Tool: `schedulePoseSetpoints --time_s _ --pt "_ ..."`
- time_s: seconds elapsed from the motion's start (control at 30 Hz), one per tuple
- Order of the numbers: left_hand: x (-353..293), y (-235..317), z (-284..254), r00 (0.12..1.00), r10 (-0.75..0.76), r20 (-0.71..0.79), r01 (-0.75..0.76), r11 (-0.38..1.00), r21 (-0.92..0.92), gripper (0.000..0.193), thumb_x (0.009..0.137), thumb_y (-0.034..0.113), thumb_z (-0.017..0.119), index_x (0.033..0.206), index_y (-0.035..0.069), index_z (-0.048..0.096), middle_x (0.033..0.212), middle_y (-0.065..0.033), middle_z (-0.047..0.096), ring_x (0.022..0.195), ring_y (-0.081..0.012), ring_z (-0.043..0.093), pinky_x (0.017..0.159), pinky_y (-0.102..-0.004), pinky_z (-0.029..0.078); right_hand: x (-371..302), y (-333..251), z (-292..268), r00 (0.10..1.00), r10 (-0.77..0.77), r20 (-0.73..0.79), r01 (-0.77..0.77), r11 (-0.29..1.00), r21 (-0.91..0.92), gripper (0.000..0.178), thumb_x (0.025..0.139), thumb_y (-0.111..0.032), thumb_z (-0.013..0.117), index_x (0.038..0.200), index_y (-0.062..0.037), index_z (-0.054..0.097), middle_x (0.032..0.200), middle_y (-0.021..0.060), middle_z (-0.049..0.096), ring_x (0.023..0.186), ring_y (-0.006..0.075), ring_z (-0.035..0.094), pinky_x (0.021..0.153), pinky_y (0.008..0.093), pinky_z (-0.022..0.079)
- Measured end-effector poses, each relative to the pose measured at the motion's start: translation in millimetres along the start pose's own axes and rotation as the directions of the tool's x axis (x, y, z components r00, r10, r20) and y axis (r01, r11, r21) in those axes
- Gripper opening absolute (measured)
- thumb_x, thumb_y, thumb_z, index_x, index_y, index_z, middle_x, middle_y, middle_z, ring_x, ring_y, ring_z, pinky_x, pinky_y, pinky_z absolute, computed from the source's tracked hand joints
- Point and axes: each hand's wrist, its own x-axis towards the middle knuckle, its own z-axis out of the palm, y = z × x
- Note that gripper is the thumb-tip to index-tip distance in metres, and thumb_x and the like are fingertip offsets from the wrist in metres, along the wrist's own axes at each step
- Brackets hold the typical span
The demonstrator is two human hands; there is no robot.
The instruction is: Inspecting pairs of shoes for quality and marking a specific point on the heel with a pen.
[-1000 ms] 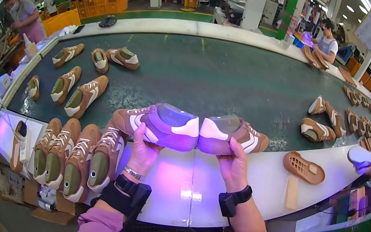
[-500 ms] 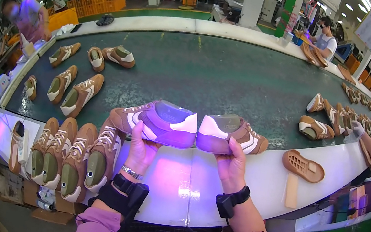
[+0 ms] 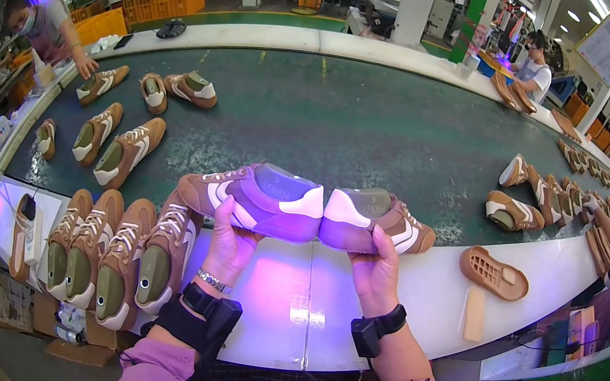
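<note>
My left hand point(image 3: 233, 237) is closed round a brown sneaker point(image 3: 259, 199) with white trim and a green shoe last inside. In my right hand point(image 3: 375, 267) is a matching brown sneaker point(image 3: 377, 221), also on a last. Both are held up side by side above the white ledge, heels facing each other and almost touching, toes pointing outward. Purple light falls on them. My thumbs press their near sides, while the other fingers are mostly hidden beneath. Just left of my left hand stands a row of several lasted sneakers point(image 3: 121, 260), toes pointing away.
Beyond the white ledge point(image 3: 423, 309) lies a green conveyor surface point(image 3: 333, 122) with sneakers at left and right. A brown shoe sole point(image 3: 494, 274) rests at right, by a beige strip point(image 3: 475, 314). One co-worker point(image 3: 43, 30) leans in at far left; another person's arm point(image 3: 609, 224) reaches in at right.
Both sneakers stay in my hands, heel to heel, with hardly any movement. At far left the co-worker's hand has reached out to a sneaker on the green surface. The whole view shifts slightly.
</note>
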Motion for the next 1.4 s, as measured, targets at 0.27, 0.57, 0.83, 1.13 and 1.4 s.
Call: schedulePoseSetpoints --time_s 0.27,0.57,0.83,1.13,1.4 --pt "-0.2 0.0 2.8 1.0 -0.008 -0.011 0.008 1.0 -0.015 0.048 0.083 0.038 0.06 0.12 0.01 0.048 0.113 -0.0066 0.058 0.099 -0.022 0.06 0.076 -0.0364 0.057 -1.0 -1.0 1.3 1.0 0.005 -0.005 -0.005 1.0 -0.015 0.041 0.084 -0.016 0.061 0.121 -0.0064 0.047 0.114 0.0066 0.057 0.104 0.0183 0.055 0.094 0.0356 0.044" --pt "0.9 -0.4 2.0 1.0 0.008 -0.018 -0.008 1.0 0.004 0.05 0.085 0.04 0.057 0.122 0.008 0.046 0.117 -0.0073 0.055 0.105 -0.0219 0.057 0.085 -0.0384 0.053 0.8 3.3 -2.2 1.0 0.014 -0.019 -0.013 0.999 0.039 0.038 0.084 -0.015 0.06 0.118 -0.0047 0.048 0.112 0.0075 0.057 0.104 0.0183 0.055 0.094 0.035 0.043" --pt "-3.2 3.2 -7.5 1.0 0.011 -0.016 -0.01 0.999 0.04 0.045 0.087 0.04 0.054 0.119 0.009 0.049 0.111 -0.0055 0.059 0.098 -0.0196 0.06 0.08 -0.0356 0.054 -3.5 8.3 -9.9 1.0 -0.012 0.018 0.014 0.997 -0.076 0.046 0.085 -0.018 0.058 0.125 -0.0041 0.042 0.12 0.0085 0.053 0.111 0.0204 0.051 0.099 0.0381 0.038" --pt "-1.8 8.0 -2.2 0.999 0.036 0.022 -0.038 0.993 0.109 0.045 0.086 0.041 0.055 0.118 0.01 0.05 0.111 -0.0048 0.059 0.099 -0.0191 0.06 0.083 -0.0352 0.052 -1.7 1.7 1.4 0.995 -0.095 0.032 0.098 0.988 -0.123 0.045 0.082 -0.012 0.061 0.122 -0.001 0.044 0.112 0.0088 0.057 0.102 0.0192 0.056 0.092 0.0352 0.044" --pt "-4.3 7.5 -9.2 0.999 0.04 0.026 -0.043 0.991 0.126 0.047 0.086 0.042 0.054 0.12 0.01 0.049 0.113 -0.0049 0.058 0.102 -0.0188 0.058 0.087 -0.0362 0.049 -0.5 1.8 -6.0 0.997 -0.066 0.034 0.07 0.985 -0.155 0.045 0.08 -0.013 0.062 0.12 -0.0001 0.046 0.11 0.0089 0.057 0.101 0.0199 0.056 0.092 0.0355 0.044"
